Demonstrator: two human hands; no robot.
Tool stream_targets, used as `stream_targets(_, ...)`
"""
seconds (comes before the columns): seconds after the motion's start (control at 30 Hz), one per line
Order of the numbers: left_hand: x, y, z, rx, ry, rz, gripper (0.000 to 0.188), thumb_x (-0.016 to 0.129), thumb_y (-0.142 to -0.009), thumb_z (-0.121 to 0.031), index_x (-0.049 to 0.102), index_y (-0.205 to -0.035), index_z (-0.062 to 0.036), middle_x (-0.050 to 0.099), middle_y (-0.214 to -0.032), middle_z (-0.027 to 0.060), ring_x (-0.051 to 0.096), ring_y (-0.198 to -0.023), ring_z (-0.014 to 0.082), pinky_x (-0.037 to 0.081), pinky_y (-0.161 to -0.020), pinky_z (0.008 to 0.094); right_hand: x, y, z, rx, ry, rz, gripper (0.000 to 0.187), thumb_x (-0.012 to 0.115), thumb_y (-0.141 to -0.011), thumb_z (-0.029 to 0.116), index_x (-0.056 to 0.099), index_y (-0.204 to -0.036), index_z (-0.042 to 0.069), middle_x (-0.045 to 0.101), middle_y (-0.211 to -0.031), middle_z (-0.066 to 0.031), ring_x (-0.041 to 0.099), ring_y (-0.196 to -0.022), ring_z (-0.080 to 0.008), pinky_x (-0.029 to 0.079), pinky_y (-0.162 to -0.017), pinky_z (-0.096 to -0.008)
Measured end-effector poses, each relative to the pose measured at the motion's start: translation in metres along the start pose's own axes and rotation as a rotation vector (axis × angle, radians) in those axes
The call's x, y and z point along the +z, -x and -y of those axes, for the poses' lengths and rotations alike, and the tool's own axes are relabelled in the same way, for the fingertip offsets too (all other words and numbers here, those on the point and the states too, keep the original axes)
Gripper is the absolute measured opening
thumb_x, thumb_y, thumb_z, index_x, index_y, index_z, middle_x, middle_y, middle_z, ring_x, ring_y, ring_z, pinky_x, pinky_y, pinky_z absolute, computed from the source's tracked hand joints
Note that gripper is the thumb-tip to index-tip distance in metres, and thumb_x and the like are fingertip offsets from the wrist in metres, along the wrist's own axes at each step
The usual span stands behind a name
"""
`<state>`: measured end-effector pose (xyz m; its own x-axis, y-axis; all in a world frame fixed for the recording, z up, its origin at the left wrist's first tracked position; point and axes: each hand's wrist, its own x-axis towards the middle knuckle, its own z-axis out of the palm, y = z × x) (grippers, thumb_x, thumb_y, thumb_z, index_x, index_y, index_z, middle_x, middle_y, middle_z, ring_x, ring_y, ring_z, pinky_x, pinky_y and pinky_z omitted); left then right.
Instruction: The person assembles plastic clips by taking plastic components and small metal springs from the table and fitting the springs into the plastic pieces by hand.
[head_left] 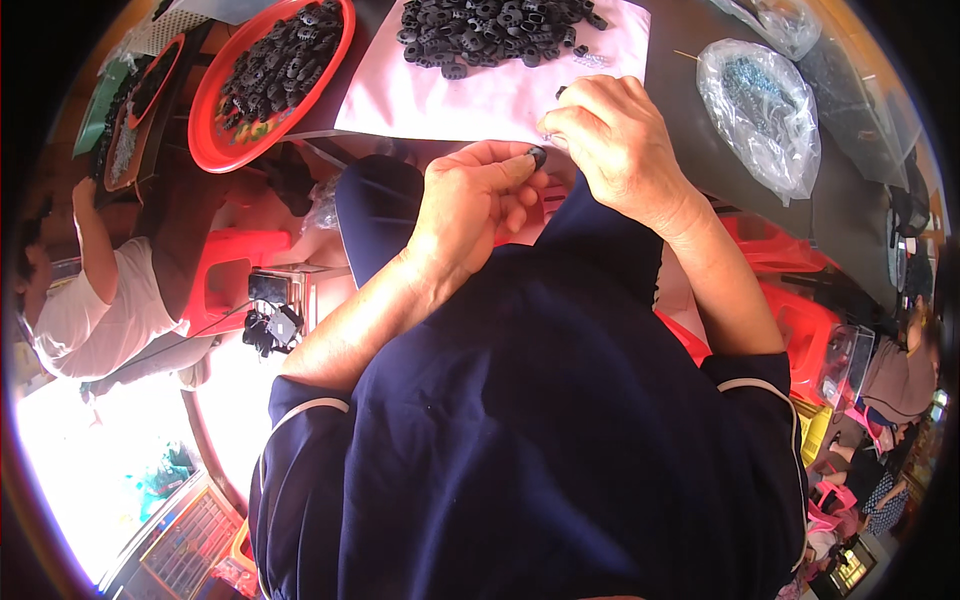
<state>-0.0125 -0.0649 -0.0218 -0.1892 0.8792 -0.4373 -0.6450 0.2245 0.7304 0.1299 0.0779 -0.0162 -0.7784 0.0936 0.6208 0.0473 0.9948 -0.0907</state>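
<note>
Part (pixel 537 156), small, black (rounded), pinched

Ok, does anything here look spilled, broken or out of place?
Nothing stands out. The black parts sit heaped on the pink sheet, more fill the red tray, and the bag lies closed. The left hand pinches one black part; the right hand works beside it.

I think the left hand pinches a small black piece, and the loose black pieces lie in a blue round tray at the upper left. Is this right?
Not quite. The head view shows the round tray is red, not blue. The rest holds: the left hand pinches a small black piece, and loose black pieces lie in that tray at the upper left.
</note>
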Motion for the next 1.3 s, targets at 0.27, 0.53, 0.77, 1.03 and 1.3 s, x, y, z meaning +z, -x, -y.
stream_targets(0.27,0.006,-0.002,0.002,-0.031,0.026,-0.028,0.016,0.057,-0.099,-0.007,0.060,-0.107,0.0067,0.066,-0.089,0.0122,0.059,-0.071,0.0126,0.046,-0.056,0.0224,0.001,0.003,-0.003,-0.019,-0.051,-0.006,0.007,0.064,-0.080,0.012,0.063,-0.087,0.010,0.056,-0.092,-0.0040,0.058,-0.093,-0.0237,0.042,-0.080,-0.0385)
stream_targets(0.53,0.010,-0.002,0.002,-0.050,0.070,-0.036,0.015,0.056,-0.099,-0.007,0.059,-0.105,0.0060,0.065,-0.090,0.0119,0.059,-0.071,0.0127,0.046,-0.057,0.0225,0.004,0.002,-0.002,-0.077,-0.115,-0.038,0.016,0.066,-0.074,0.008,0.063,-0.089,0.007,0.056,-0.090,-0.0054,0.058,-0.093,-0.0247,0.044,-0.080,-0.0382)
stream_targets(0.77,0.010,-0.005,0.005,-0.031,0.090,-0.058,0.013,0.059,-0.098,-0.009,0.062,-0.099,0.0033,0.065,-0.076,0.0093,0.053,-0.051,0.0105,0.048,-0.048,0.0245,0.007,0.004,0.014,-0.010,-0.234,-0.136,0.021,0.065,-0.071,0.000,0.064,-0.091,0.008,0.059,-0.086,-0.0055,0.060,-0.085,-0.0267,0.046,-0.075,-0.0377)
stream_targets(1.03,0.010,-0.004,0.005,-0.048,0.101,-0.031,0.010,0.059,-0.098,-0.009,0.061,-0.100,0.0013,0.066,-0.081,0.0098,0.055,-0.055,0.0100,0.046,-0.048,0.0225,-0.001,-0.008,-0.012,0.225,0.025,-0.109,0.009,0.066,-0.082,0.011,0.069,-0.090,0.013,0.063,-0.083,-0.0032,0.063,-0.084,-0.0235,0.044,-0.072,-0.0372)
stream_targets(1.3,0.005,0.005,0.005,-0.033,0.012,0.121,0.010,0.064,-0.095,-0.005,0.065,-0.097,0.0043,0.067,-0.081,0.0105,0.059,-0.060,0.0113,0.044,-0.047,0.0217,-0.001,-0.014,-0.009,0.242,0.195,0.051,0.008,0.070,-0.082,0.018,0.070,-0.086,0.011,0.065,-0.089,-0.0031,0.064,-0.088,-0.0247,0.046,-0.074,-0.0403)
